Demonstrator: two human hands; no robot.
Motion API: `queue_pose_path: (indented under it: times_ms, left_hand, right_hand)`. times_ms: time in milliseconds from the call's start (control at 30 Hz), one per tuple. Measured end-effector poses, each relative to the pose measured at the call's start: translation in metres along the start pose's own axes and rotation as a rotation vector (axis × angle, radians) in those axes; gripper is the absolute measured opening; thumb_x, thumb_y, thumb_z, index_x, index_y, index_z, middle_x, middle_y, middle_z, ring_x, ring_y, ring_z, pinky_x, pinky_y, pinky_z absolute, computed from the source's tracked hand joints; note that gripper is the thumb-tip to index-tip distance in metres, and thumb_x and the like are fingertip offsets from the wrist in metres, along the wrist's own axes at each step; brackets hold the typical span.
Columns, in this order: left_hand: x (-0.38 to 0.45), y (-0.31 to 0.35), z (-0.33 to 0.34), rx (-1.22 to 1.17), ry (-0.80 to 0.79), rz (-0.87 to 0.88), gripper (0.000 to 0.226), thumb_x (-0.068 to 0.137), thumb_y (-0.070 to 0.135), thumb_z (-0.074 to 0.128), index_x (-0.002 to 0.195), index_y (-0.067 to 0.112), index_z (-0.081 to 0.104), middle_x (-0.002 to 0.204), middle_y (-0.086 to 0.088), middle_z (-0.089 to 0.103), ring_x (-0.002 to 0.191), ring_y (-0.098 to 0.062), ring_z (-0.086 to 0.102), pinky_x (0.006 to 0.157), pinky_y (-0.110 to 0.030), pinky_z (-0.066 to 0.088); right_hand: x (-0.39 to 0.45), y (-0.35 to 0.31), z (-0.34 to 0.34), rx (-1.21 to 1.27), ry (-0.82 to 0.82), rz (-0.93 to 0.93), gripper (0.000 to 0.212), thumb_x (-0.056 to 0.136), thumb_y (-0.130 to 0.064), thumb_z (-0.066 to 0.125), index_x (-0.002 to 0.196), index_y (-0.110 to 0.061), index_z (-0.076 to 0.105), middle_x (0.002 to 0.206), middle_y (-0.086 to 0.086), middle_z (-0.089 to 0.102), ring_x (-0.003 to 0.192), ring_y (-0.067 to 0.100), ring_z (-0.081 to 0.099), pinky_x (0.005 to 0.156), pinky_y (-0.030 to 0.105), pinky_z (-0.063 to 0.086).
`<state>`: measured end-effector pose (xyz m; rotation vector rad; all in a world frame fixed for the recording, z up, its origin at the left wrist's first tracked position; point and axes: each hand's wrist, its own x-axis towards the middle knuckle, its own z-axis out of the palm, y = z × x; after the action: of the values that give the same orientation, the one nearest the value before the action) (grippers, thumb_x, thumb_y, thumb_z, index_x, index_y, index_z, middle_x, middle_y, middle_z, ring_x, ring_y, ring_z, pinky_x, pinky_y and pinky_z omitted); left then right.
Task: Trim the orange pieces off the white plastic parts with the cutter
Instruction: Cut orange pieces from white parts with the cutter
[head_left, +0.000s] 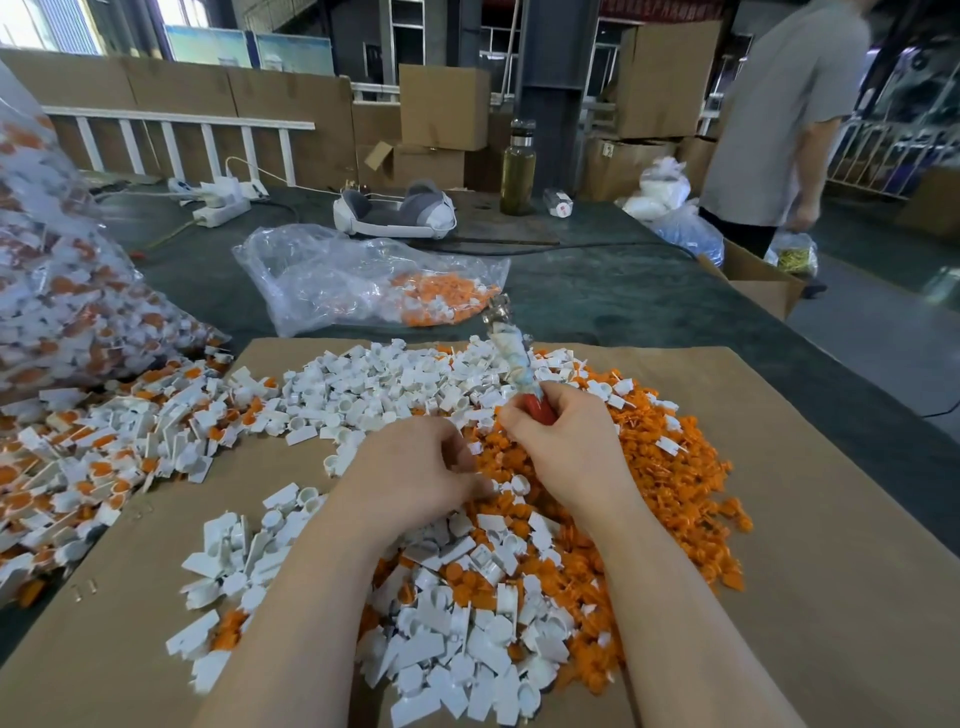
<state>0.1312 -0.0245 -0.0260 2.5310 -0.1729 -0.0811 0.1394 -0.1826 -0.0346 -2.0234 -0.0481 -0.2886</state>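
Note:
My right hand (563, 441) grips the red handles of the cutter (511, 353), whose taped body and metal jaws point up and away from me. My left hand (415, 475) lies beside it with fingers curled, pinching a small white part (493, 487) at its fingertips, mostly hidden. Under both hands lies a heap of trimmed white plastic parts (363, 395) and a spread of cut orange pieces (670, 467) on a sheet of brown cardboard (831, 571). Untrimmed white-and-orange parts (98, 457) are piled at the left.
A big clear bag of untrimmed parts (57, 291) leans at the far left. Another clear bag with orange scraps (374, 283) lies beyond the cardboard. A headset (395, 210), a bottle (518, 169), power strips and boxes sit at the back. A person (779, 130) stands at right.

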Motion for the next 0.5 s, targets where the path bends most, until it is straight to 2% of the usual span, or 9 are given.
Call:
queue_pose_path:
  times_ms: [133, 267, 400, 500]
  left_hand:
    - [0.0015, -0.0006, 0.0004, 0.028, 0.027, -0.021, 0.011, 0.086, 0.035, 0.074, 0.077, 0.028, 0.071, 0.076, 0.011, 0.069, 0.075, -0.008, 0.065, 0.07, -0.027, 0.053]
    - [0.0008, 0.0006, 0.0011, -0.135, 0.197, -0.024, 0.011, 0.086, 0.038, 0.072, 0.077, 0.031, 0.071, 0.066, 0.01, 0.064, 0.059, -0.001, 0.056, 0.052, -0.02, 0.037]
    - [0.0032, 0.0032, 0.0017, -0.427, 0.254, -0.063, 0.012, 0.084, 0.031, 0.075, 0.073, 0.031, 0.071, 0.064, 0.005, 0.069, 0.048, -0.006, 0.057, 0.051, -0.023, 0.043]
    - [0.0031, 0.0047, 0.0015, -0.533, 0.272, -0.094, 0.013, 0.084, 0.033, 0.075, 0.072, 0.03, 0.071, 0.065, 0.006, 0.071, 0.04, -0.002, 0.056, 0.046, -0.021, 0.042]
  right_hand:
    - [0.0002, 0.0008, 0.0002, 0.019, 0.011, 0.015, 0.016, 0.089, -0.028, 0.064, 0.075, -0.021, 0.062, 0.05, -0.015, 0.051, 0.046, 0.001, 0.044, 0.046, 0.019, 0.039]
    - [-0.0006, 0.0006, 0.0015, 0.016, 0.014, 0.004, 0.018, 0.09, -0.027, 0.062, 0.073, -0.025, 0.059, 0.05, -0.018, 0.051, 0.045, 0.001, 0.043, 0.043, 0.014, 0.036]
    - [-0.0007, 0.0, 0.0017, 0.039, 0.033, 0.007, 0.018, 0.091, -0.027, 0.061, 0.075, -0.023, 0.06, 0.05, -0.017, 0.05, 0.044, 0.0, 0.043, 0.042, 0.013, 0.036]
    - [-0.0008, -0.0009, 0.0014, 0.07, 0.046, 0.015, 0.016, 0.092, -0.027, 0.061, 0.077, -0.021, 0.061, 0.05, -0.013, 0.048, 0.043, 0.001, 0.041, 0.041, 0.014, 0.035]
